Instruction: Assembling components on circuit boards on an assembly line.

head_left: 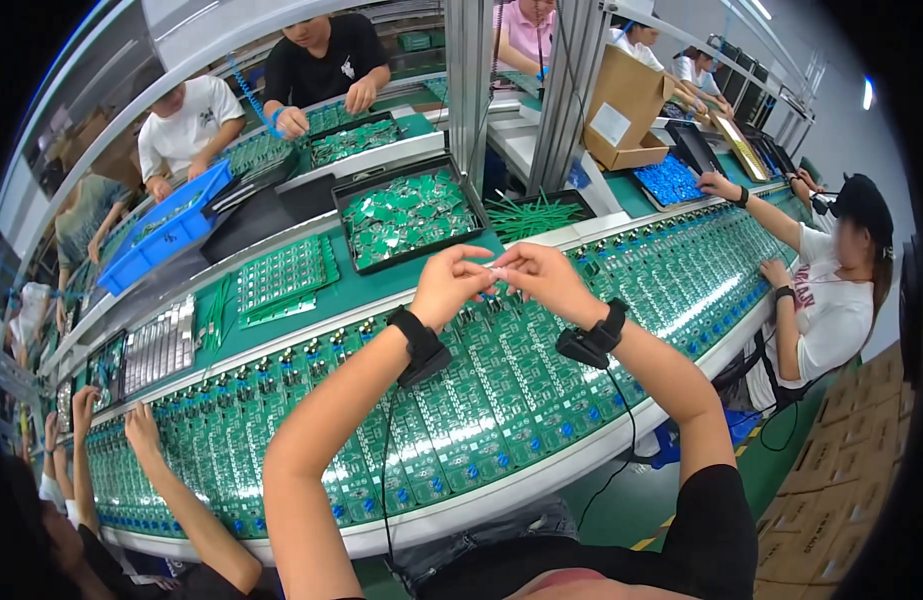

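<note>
My left hand (449,285) and my right hand (547,280) meet fingertip to fingertip above a long row of green circuit boards (501,390). Both are closed in a pinch around something tiny and pale, too small to name. Each wrist wears a black strap with a small device and a cable. Packed side by side, the boards carry blue parts along their near edge and metal-topped parts along the far edge. Just beyond my hands sits a black tray (347,235) heaped with small green boards (411,212). Green strips (537,216) lie in another black tray to its right.
A stack of green board panels (281,278) lies left of the tray. Farther off are a blue bin (171,240), a cardboard box (626,95) and blue parts (669,181). Metal posts (558,100) rise behind. Co-workers' arms reach over the line at left and right.
</note>
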Demonstrator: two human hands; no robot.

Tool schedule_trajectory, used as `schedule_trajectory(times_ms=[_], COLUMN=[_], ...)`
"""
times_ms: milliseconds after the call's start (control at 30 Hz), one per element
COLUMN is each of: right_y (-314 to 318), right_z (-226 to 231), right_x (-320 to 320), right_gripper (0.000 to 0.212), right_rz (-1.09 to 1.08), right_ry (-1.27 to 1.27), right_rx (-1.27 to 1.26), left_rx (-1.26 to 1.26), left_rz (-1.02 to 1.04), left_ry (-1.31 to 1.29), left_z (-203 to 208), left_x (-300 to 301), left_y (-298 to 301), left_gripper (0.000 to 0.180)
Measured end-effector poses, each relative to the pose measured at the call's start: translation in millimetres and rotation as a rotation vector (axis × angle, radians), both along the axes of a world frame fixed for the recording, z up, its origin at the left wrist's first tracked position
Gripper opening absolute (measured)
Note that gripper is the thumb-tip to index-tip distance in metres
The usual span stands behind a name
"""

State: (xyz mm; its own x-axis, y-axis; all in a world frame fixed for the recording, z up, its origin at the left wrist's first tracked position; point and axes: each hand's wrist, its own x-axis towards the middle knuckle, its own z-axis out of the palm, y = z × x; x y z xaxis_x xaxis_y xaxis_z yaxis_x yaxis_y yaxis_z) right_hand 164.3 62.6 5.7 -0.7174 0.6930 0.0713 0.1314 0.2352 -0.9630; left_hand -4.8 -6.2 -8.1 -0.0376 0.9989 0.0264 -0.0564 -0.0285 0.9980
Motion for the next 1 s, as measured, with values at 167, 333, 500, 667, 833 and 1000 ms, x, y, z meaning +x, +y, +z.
schedule_trajectory(times_ms=[167, 333, 500, 667, 833, 1000], right_y=[19, 52, 68, 72, 84, 92], right_z=[-5, -5, -22, -24, -43, -51], right_x=[41, 110, 157, 169, 176, 166], right_gripper=[0.015, 0.014, 0.012, 0.012, 0.012, 0.012], right_rz=[-0.122, -0.185, -0.268, -0.278, -0.348, -0.489], right_ry=[-0.044, -0.21, -0.143, -0.338, -0.306, -0.264], right_rx=[0.148, 0.202, 0.061, 0.134, 0.241, 0.522], left_rx=[0.007, -0.012, -0.12, -0.162, -0.206, -0.112], left_rz=[0.058, 0.507, 0.674, 0.607, 0.561, 0.57], left_ry=[0.392, 1.066, 1.311, 1.283, 1.297, 1.274], left_z=[-5, -24, -27, -27, -25, -29], left_x=[-30, -90, -99, -111, -105, -109], left_y=[17, 31, 33, 37, 44, 46], left_gripper=[0.02, 0.02, 0.02, 0.026, 0.03, 0.031])
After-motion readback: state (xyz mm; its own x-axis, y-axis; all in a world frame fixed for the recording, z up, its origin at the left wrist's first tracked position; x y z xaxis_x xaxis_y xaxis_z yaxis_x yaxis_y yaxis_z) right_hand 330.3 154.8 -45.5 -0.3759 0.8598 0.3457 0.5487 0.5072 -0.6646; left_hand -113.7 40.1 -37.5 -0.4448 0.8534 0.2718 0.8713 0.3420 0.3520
